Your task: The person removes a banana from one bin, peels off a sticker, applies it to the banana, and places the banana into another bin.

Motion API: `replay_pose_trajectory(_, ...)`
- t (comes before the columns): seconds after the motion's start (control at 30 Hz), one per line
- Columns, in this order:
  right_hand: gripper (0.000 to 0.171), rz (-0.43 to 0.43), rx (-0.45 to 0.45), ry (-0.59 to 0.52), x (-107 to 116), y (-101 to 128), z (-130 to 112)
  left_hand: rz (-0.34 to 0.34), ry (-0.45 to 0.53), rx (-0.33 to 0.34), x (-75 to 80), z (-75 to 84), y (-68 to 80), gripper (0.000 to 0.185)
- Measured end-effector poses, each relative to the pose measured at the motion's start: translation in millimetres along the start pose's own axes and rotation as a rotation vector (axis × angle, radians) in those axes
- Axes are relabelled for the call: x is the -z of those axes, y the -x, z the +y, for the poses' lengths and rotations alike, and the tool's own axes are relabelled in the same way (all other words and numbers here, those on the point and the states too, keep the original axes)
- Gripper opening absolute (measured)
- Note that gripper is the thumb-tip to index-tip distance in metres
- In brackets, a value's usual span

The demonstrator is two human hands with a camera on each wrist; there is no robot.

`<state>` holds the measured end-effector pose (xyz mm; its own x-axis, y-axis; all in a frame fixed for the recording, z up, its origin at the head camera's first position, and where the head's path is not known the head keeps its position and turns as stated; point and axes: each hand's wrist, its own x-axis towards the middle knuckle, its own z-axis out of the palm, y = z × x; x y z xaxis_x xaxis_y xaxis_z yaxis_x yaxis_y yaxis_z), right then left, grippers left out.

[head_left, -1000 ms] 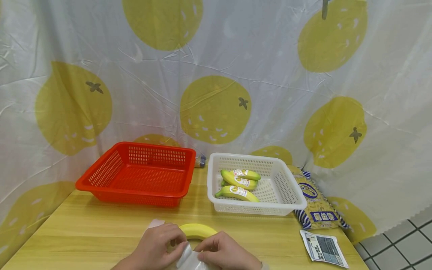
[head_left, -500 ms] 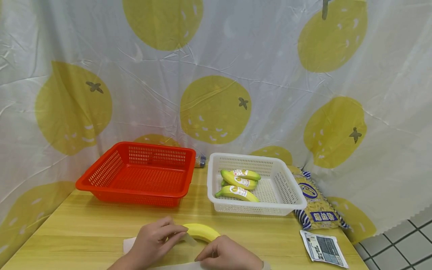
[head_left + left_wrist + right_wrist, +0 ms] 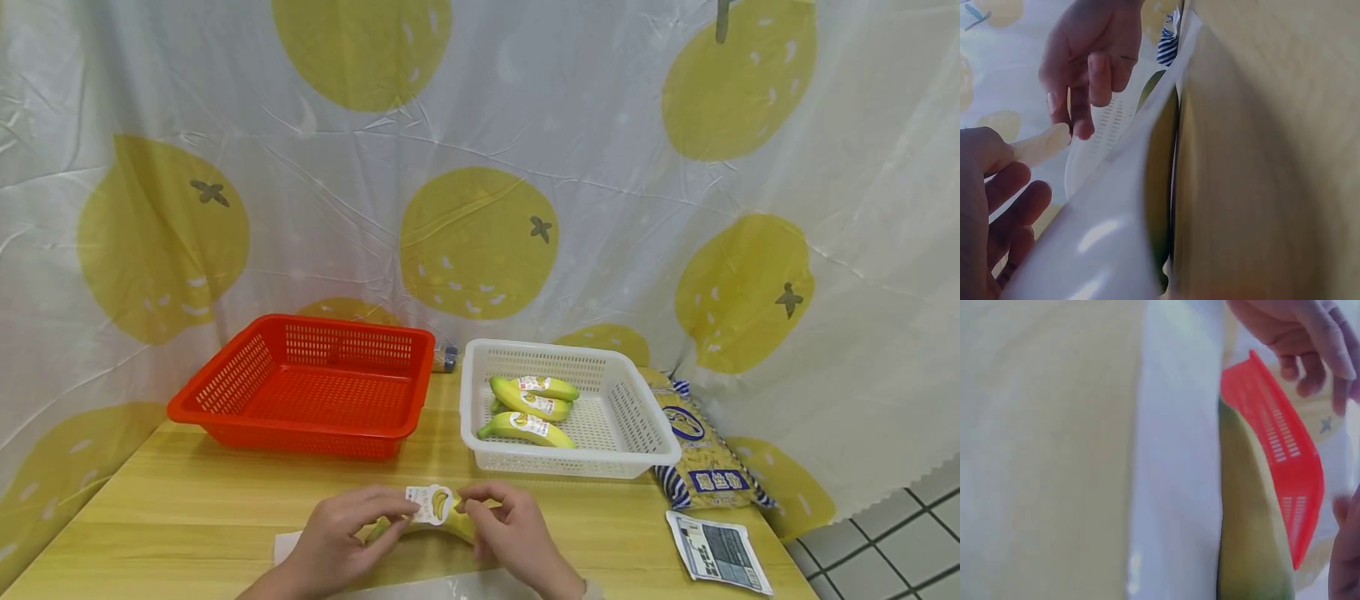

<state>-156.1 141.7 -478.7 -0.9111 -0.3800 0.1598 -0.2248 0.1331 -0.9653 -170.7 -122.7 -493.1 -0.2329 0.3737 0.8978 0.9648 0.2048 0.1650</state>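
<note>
A yellow banana (image 3: 390,528) lies on the wooden table (image 3: 187,517) at the near edge, on a white backing sheet (image 3: 286,545). Over its middle is a white sticker (image 3: 430,504) printed with a banana. My left hand (image 3: 341,533) pinches the sticker's left edge, and my right hand (image 3: 513,533) pinches its right edge. The left wrist view shows the pale sticker (image 3: 1041,144) between my left thumb and the right hand's fingertips (image 3: 1082,125). In the right wrist view, the banana (image 3: 1250,512) lies beside the white sheet (image 3: 1179,456).
An empty red basket (image 3: 307,387) stands at the back left. Beside it, a white basket (image 3: 637,417) holds three labelled bananas (image 3: 528,425). A blue and yellow packet (image 3: 705,458) and a printed card (image 3: 718,552) lie at the right edge. A curtain hangs behind.
The sticker has come off the sheet and now sits over the banana between both hands. My right hand has moved up from the sheet to the sticker's right edge.
</note>
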Motion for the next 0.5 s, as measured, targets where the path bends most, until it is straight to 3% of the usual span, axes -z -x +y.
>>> replay_pose_trajectory(0.13, 0.022, 0.069, 0.128, 0.034, -4.1, -4.5, 5.9, -0.021, 0.035, -0.059, -2.0, -0.3, -2.4, 0.016)
replay_pose_trajectory(0.23, 0.014, 0.101, 0.232, 0.099, -6.9, -7.7, 10.2, -0.042, 0.041, -0.053, -2.8, -0.4, -0.8, 0.021)
replay_pose_trajectory(0.33, 0.006, 0.14, 0.259, 0.15, -8.8, -9.4, 12.3, -0.073, 0.009, 0.068, -2.1, 1.3, 4.0, 0.029)
replay_pose_trajectory(0.5, 0.007, 0.185, 0.279, 0.243, -10.5, -10.6, 16.3, -0.095, -0.14, 0.361, -6.6, 3.2, 8.5, 0.045)
